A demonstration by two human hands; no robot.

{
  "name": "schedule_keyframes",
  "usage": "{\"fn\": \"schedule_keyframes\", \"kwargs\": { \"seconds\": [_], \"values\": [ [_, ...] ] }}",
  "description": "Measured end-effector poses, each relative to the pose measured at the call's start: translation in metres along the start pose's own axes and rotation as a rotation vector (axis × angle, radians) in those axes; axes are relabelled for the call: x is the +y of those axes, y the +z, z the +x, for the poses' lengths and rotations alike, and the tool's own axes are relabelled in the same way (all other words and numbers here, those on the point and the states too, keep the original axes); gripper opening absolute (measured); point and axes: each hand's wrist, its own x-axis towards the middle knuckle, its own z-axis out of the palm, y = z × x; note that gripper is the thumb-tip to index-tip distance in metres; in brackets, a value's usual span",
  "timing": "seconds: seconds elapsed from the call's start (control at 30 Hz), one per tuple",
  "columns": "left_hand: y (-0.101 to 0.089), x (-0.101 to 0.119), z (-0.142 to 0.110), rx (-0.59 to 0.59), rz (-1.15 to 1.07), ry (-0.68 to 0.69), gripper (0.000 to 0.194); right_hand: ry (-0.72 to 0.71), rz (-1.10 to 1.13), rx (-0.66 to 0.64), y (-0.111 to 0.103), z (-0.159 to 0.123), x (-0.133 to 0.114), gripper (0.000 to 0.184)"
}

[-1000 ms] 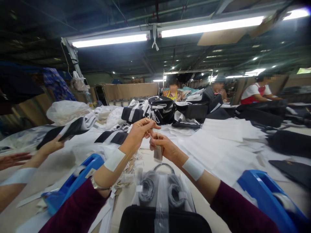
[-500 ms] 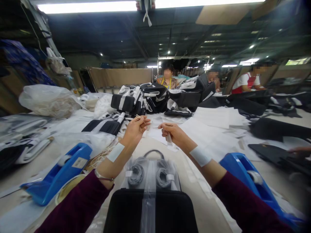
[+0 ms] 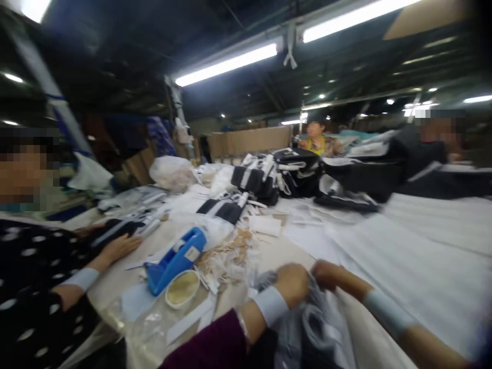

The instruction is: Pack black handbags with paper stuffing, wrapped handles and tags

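Note:
In front of me a black bag [image 3: 265, 348] lies under clear plastic, with a grey coiled strap [image 3: 317, 328] near its top. My left hand [image 3: 292, 284] is closed at the upper end of the bag, knuckles up, smeared by motion. My right hand [image 3: 326, 274] is closed just to the right of it, fingers curled toward the same spot. What either hand pinches there is hidden or blurred.
A blue tape dispenser [image 3: 177, 261] and a round tub [image 3: 182, 288] stand left, beside loose tan bands [image 3: 230, 256]. White sheets [image 3: 415, 271] spread right. Black cases [image 3: 253, 179] pile up behind. A co-worker's hand [image 3: 121, 248] rests on the table at far left.
The view has swung left, bringing in a co-worker. Both hands have come down from mid-air, where the left held a thin tan band and the right a white strip, to the bag's top.

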Motion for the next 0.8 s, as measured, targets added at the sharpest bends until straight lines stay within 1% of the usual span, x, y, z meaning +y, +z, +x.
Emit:
{"fn": "schedule_keyframes", "kwargs": {
  "seconds": [0.03,0.07,0.1,0.13,0.17,0.2,0.23,0.27,0.33,0.4,0.5,0.6,0.67,0.7,0.73,0.77,0.8],
  "values": [
    [0.004,-0.002,0.005,0.003,-0.015,-0.015,0.013,-0.045,0.031,-0.075,0.011,0.003,0.005,0.027],
    [0.007,-0.005,0.011,0.007,-0.034,-0.036,0.017,-0.076,0.055,-0.148,0.021,0.008,0.015,0.029],
    [0.01,-0.01,0.018,0.02,-0.063,-0.044,0.014,-0.093,0.105,-0.26,0.03,0.015,0.026,0.033],
    [0.013,-0.014,0.024,0.036,-0.097,-0.052,0.017,-0.038,0.29,-0.457,0.037,0.023,0.039,0.027],
    [0.016,-0.018,0.028,0.053,-0.133,-0.057,0.021,-0.007,0.43,-0.566,0.043,0.03,0.052,0.019],
    [0.02,-0.02,0.03,0.072,-0.172,-0.057,0.026,0.02,0.538,-0.654,0.046,0.035,0.063,0.014],
    [0.023,-0.022,0.031,0.091,-0.21,-0.055,0.03,0.046,0.625,-0.711,0.049,0.038,0.073,0.011],
    [0.026,-0.022,0.031,0.11,-0.246,-0.051,0.033,0.058,0.666,-0.729,0.05,0.039,0.08,0.01],
    [0.03,-0.022,0.029,0.149,-0.308,-0.038,0.036,0.067,0.688,-0.732,0.049,0.039,0.087,0.011],
    [0.03,-0.021,0.027,0.191,-0.352,-0.031,0.035,0.058,0.678,-0.711,0.047,0.039,0.089,0.013],
    [0.023,-0.019,0.021,0.261,-0.387,-0.014,0.029,0.053,0.646,-0.683,0.04,0.041,0.09,0.019],
    [0.012,-0.016,0.008,0.337,-0.414,0.041,0.025,0.039,0.667,-0.656,0.025,0.035,0.087,0.027],
    [0.005,-0.013,0.0,0.38,-0.473,0.106,0.025,0.013,0.73,-0.581,0.011,0.025,0.081,0.033],
    [0.002,-0.013,-0.003,0.395,-0.527,0.143,0.026,0.03,0.777,-0.527,0.004,0.019,0.077,0.034],
    [0.0,-0.012,-0.004,0.393,-0.595,0.175,0.024,0.07,0.856,-0.486,-0.002,0.014,0.074,0.035],
    [-0.001,-0.012,-0.003,0.369,-0.674,0.207,0.021,0.094,0.959,-0.462,-0.007,0.01,0.072,0.035],
    [-0.002,-0.012,-0.001,0.339,-0.761,0.227,0.017,0.113,1.017,-0.44,-0.011,0.007,0.071,0.035]
  ]
}}
